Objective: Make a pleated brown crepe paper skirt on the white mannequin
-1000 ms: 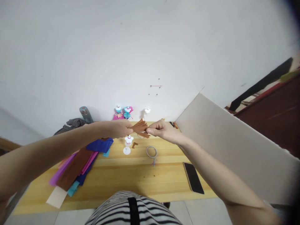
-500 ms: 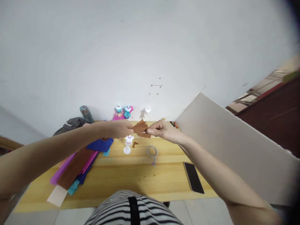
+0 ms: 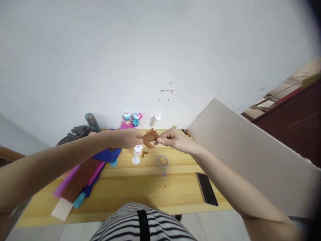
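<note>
Above the far part of the table, my left hand pinches one end of a fan of pleated brown crepe paper. My right hand is closed on the paper's other edge, thumb and index finger together. The pleats spread wider toward the right, and a lower flap hangs beneath. Just below my left hand stands a small white figure, with a white disc in front of it. A brown paper scrap lies beside them. Nearer to me rests a ring-shaped roll of tape.
Stacked crepe paper in several colours covers the left of the table. A phone lies at right, by a white board. Decorated figures and a flask stand along the wall.
The lower flap of the brown paper has shifted and looks narrower beneath my right fingers. Both hands stay in nearly the same place.
</note>
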Motion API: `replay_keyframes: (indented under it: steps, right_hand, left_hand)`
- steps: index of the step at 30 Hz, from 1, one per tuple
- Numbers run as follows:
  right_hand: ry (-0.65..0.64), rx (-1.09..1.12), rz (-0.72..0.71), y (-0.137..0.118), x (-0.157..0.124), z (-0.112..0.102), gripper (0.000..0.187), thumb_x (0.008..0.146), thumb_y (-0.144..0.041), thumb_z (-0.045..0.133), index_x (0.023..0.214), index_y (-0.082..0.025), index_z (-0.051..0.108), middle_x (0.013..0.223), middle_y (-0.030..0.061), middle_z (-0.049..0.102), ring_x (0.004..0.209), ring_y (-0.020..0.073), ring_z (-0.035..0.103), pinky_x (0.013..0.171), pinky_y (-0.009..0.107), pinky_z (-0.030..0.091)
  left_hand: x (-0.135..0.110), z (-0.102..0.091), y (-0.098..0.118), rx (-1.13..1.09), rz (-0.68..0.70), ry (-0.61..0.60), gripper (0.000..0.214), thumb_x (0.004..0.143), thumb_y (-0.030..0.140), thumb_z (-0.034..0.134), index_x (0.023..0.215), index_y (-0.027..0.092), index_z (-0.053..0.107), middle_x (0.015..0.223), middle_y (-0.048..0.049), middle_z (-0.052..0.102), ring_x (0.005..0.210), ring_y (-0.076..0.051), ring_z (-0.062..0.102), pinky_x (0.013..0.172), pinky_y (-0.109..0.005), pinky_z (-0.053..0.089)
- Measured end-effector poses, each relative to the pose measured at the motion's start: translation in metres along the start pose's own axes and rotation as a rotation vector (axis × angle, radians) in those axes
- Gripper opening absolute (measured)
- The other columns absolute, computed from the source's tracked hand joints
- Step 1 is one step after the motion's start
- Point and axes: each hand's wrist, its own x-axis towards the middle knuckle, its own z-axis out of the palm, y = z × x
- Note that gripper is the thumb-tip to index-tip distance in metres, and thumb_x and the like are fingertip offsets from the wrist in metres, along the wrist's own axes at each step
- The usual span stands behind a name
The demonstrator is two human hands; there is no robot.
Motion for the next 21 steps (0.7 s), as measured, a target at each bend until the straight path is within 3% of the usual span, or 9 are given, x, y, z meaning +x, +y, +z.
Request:
replay_keyframes:
  steps: [14, 21]
  right_hand:
    - [-0.038, -0.027, -0.038, -0.0012, 0.0016, 0.0002, 0.049, 0.081, -0.058, 0.055, 0.067, -0.012, 0.065, 0.053, -0.0076, 0.018, 0.049, 0.0073, 0.015, 0.05, 0.028, 0.012]
    - [-0.068, 0.01, -0.054, 0.0006, 0.0036, 0.0017, 0.049, 0.079, -0.058, 0.056, 0.068, -0.011, 0.067, 0.054, -0.0065, 0.027, 0.051, 0.0074, 0.021, 0.051, 0.026, 0.016]
  left_hand:
    - [0.0005, -0.0012, 0.0004, 0.001, 0.057, -0.031, 0.021, 0.074, 0.017, 0.045, 0.08, 0.018, 0.065, 0.049, 0.0048, 0.038, 0.046, -0.011, 0.029, 0.049, -0.024, 0.023]
    - [-0.0001, -0.0008, 0.0037, 0.04, -0.035, -0.006, 0.01, 0.075, 0.021, 0.049, 0.07, 0.018, 0.056, 0.049, 0.0051, 0.037, 0.045, -0.01, 0.032, 0.046, -0.024, 0.022]
